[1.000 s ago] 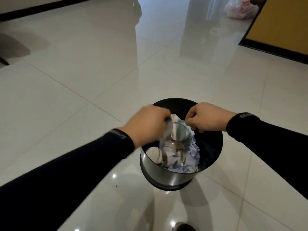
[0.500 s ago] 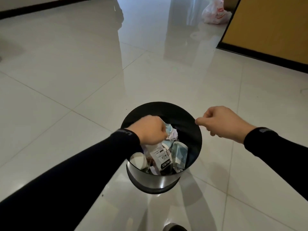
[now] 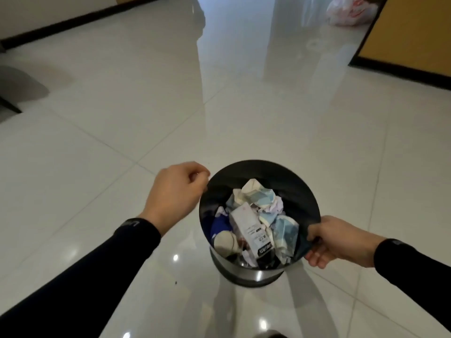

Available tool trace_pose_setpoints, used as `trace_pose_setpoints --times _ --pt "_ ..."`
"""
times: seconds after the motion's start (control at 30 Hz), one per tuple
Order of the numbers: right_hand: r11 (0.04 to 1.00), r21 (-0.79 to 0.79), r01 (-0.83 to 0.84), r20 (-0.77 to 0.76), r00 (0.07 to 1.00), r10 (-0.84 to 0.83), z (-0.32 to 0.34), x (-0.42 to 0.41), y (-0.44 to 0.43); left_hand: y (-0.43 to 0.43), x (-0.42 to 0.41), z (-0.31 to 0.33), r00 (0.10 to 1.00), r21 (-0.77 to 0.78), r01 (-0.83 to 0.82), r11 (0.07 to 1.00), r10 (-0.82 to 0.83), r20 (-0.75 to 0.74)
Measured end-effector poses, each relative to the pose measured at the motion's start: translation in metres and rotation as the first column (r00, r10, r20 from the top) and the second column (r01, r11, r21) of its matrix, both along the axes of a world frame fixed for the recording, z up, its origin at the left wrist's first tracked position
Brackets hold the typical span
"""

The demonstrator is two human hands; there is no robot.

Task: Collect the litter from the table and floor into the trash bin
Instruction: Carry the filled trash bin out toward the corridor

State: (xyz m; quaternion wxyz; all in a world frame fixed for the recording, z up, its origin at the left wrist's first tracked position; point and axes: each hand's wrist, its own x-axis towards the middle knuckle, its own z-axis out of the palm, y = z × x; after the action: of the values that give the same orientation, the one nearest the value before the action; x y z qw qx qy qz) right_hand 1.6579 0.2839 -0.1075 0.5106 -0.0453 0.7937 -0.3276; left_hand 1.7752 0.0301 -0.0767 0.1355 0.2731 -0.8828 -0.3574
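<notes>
Right hand [image 3: 339, 240] grips trash bin [image 3: 292, 181] rim, right side. Left hand [image 3: 175, 193] curled at left rim; pinch unclear. Bin on tiled floor [image 3: 146, 93], holds white carton [image 3: 249, 228], crumpled paper [image 3: 263, 198]. Far right: plastic bag [image 3: 349, 11] by yellow wall [image 3: 415, 32].

A glossy floor [image 3: 170, 106] of large white tiles with thin grey joints carries everything. The steel trash bin [image 3: 244, 274] stands near, right of middle. 1 tiny dark speck [image 3: 175, 282] lies just left of it. 1 white plastic bag [image 3: 349, 12] sits far right.
</notes>
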Motion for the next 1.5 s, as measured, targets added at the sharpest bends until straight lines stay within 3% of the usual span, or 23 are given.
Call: trace_pose_setpoints --times 0.13,0.3,0.4,0.67,0.93,1.1,1.3,1.5 --pt "0.999 -0.012 0.041 0.019 0.999 -0.041 0.049 0.011 -0.008 -0.015 0.026 0.034 0.979 0.165 -0.201 0.966 0.195 0.053" --pt "0.991 -0.03 0.131 0.064 0.99 -0.129 0.153 0.02 -0.011 -0.023 0.042 0.123 0.953 0.318 -0.298 0.9 0.262 0.153" --pt "0.98 -0.038 0.193 0.065 0.98 -0.19 0.231 0.022 -0.014 -0.025 0.044 0.198 0.945 0.413 -0.324 0.851 0.265 0.194" --pt "0.922 -0.08 0.379 -0.114 0.915 -0.386 0.461 0.023 -0.034 -0.041 0.045 0.439 0.92 0.714 -0.36 0.6 0.356 0.164" --pt "0.865 -0.202 0.46 -0.142 0.86 -0.49 0.633 0.0 -0.055 -0.073 0.043 0.605 0.952 0.616 -0.259 0.744 0.305 0.032" --pt "0.833 -0.279 0.479 -0.165 0.83 -0.532 0.712 -0.013 -0.07 -0.096 0.042 0.682 0.944 0.583 -0.213 0.784 0.32 -0.086" --pt "0.779 -0.386 0.494 -0.192 0.783 -0.592 0.77 -0.029 -0.101 -0.133 0.048 0.739 0.93 0.55 -0.17 0.818 0.317 -0.184" --pt "0.711 -0.457 0.534 -0.136 0.748 -0.649 0.787 -0.051 -0.137 -0.178 0.037 0.757 0.935 0.511 -0.151 0.847 0.29 -0.204"
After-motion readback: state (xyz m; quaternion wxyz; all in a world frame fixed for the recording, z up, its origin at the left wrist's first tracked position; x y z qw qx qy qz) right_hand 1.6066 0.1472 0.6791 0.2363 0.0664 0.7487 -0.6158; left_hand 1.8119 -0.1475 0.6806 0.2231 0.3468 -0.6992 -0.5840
